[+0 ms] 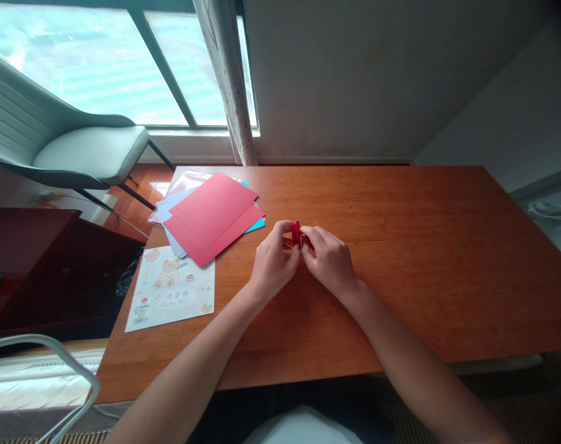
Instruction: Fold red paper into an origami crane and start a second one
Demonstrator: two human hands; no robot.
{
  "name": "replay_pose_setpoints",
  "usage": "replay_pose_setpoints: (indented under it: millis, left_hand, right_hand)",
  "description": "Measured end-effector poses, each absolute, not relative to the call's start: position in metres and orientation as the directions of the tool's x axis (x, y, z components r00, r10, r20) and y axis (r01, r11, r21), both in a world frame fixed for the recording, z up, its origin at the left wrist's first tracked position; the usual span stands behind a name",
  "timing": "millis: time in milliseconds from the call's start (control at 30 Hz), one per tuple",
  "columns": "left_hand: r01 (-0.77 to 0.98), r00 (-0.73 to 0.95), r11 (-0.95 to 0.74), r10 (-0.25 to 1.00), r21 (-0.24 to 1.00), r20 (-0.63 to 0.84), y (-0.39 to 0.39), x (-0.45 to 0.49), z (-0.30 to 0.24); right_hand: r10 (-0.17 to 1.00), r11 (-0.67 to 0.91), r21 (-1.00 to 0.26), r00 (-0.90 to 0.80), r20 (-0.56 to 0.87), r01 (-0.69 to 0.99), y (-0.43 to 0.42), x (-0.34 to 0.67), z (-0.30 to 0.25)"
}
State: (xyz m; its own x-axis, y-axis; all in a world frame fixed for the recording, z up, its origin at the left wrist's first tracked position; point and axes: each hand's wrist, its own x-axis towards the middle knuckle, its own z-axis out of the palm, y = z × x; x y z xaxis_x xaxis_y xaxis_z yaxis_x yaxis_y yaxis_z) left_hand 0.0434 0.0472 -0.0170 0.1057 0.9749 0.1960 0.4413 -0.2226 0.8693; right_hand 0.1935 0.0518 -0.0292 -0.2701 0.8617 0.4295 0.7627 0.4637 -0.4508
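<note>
And there it was, the wooden table [428, 259], stretching wide in front of you, its whole right side running out beyond your right arm! Past its far left corner stood the pale chair [90, 154], by the bright window [76, 68]. On the table's far left lay the paper pile [215, 216], red on top, pale blue below, a bright blue corner peeking out to the right. Just nearer, partly under that pile, sat the bear-printed sheet [173, 290]. Then came your hands, close together over the middle of the table: your left hand [274, 256] was clamped on the glossy red piece [295, 232], thumb and fingers closed around its left side, while your right hand [329, 256] pinched it from the right. That little piece sat right between your fingertips, well right of the pile!
</note>
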Motion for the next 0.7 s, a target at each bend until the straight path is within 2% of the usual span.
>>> replay_pose_setpoints:
  millis: [200,300,367,433,500,567,633,700]
  left_hand:
    - [0.424,0.085,-0.196,0.981,0.884,0.176,0.05,0.041,-0.021]
    - [0.45,0.092,-0.231,0.973,0.863,0.213,0.054,0.038,-0.024]
    - [0.472,0.103,-0.255,0.967,0.844,0.234,0.056,0.034,-0.022]
    - [0.453,0.144,-0.251,0.968,0.856,0.208,0.058,0.03,-0.017]
    - [0.347,0.222,-0.204,0.966,0.915,0.131,0.059,0.026,-0.009]
    - [0.177,0.308,-0.08,0.951,0.981,0.022,0.06,0.022,0.0]
    - [0.043,0.357,0.04,0.933,0.998,-0.053,0.061,0.019,0.005]
    - [-0.057,0.386,0.118,0.918,0.991,-0.087,0.061,0.017,0.008]
  right_hand:
    - [0.835,0.522,-0.427,-0.342,0.43,0.738,0.053,0.197,-0.028]
    - [0.828,0.537,-0.434,-0.351,0.438,0.723,0.055,0.198,-0.025]
    - [0.832,0.541,-0.505,-0.34,0.439,0.673,0.057,0.201,-0.022]
    - [0.859,0.511,-0.641,-0.314,0.404,0.573,0.06,0.205,-0.016]
    - [0.908,0.403,-0.815,-0.294,0.299,0.416,0.063,0.21,-0.01]
    - [0.941,0.217,-0.953,-0.307,0.145,0.213,0.065,0.215,-0.005]
    - [0.941,0.036,-0.999,-0.338,0.029,0.017,0.067,0.219,-0.002]
    - [0.93,-0.091,-0.988,-0.365,-0.039,-0.128,0.068,0.221,-0.001]
